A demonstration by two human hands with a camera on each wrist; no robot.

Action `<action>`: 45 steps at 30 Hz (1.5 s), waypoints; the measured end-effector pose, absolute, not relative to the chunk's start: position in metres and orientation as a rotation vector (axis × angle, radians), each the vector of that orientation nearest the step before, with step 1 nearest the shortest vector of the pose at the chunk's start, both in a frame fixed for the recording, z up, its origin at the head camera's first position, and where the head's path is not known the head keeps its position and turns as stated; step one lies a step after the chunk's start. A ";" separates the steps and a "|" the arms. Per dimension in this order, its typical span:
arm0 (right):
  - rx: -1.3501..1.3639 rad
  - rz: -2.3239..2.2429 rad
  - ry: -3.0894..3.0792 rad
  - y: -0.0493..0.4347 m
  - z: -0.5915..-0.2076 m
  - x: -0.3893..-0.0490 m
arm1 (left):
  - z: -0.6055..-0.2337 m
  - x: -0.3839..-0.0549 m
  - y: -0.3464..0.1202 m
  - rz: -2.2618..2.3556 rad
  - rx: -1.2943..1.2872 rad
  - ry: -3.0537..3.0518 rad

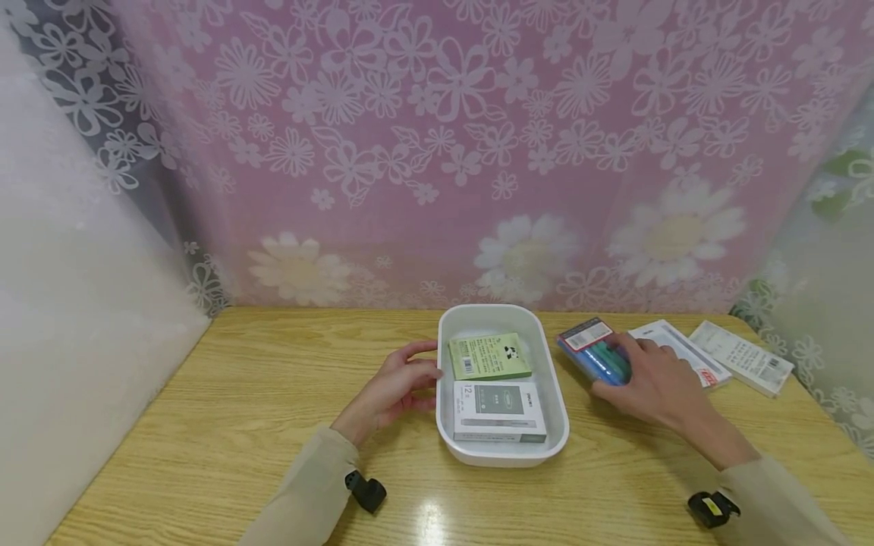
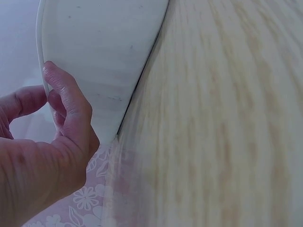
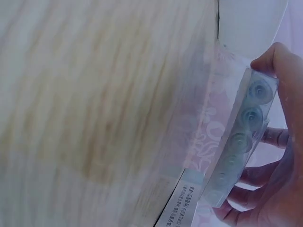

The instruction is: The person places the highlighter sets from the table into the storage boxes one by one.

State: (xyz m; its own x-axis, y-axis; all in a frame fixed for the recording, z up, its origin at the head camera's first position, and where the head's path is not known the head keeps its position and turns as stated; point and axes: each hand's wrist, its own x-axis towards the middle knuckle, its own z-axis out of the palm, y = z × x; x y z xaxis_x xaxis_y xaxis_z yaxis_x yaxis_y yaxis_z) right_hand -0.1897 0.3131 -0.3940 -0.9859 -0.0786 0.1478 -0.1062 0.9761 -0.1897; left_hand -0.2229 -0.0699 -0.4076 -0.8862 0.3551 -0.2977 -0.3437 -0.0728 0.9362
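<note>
A white plastic basin (image 1: 505, 459) stands on the wooden table. Inside it, a green box with a panda picture (image 1: 486, 359) lies behind a white and grey-green box marked 12 (image 1: 497, 413). My left hand (image 1: 399, 387) pinches the basin's left rim, thumb over the edge and fingers against the outer wall, seen close up in the left wrist view. To the right of the basin, my right hand (image 1: 658, 383) grips a clear plastic pack of pens (image 1: 595, 356) with blue and green showing. A row of round ends faces the right wrist camera, with the pack tilted up.
Behind the right hand lie a flat white pack with a red label (image 1: 713, 375) and a pale box with printed text (image 1: 744, 358), at the table's right side. A pink flowered curtain (image 1: 410, 174) hangs along the back edge of the table (image 1: 307, 364).
</note>
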 end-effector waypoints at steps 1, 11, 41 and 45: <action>0.149 0.295 -2.974 0.314 -0.394 -0.189 | -0.407 -0.223 -0.070 2.007 0.015 1.745; 0.314 0.342 -2.764 0.317 -0.390 -0.181 | -0.408 -0.222 -0.070 2.007 0.021 1.748; 0.744 0.218 -2.612 0.274 -0.356 -0.178 | -0.411 -0.225 -0.071 2.014 0.041 1.719; 0.783 0.215 -2.638 0.269 -0.355 -0.178 | -0.411 -0.225 -0.072 2.014 0.045 1.714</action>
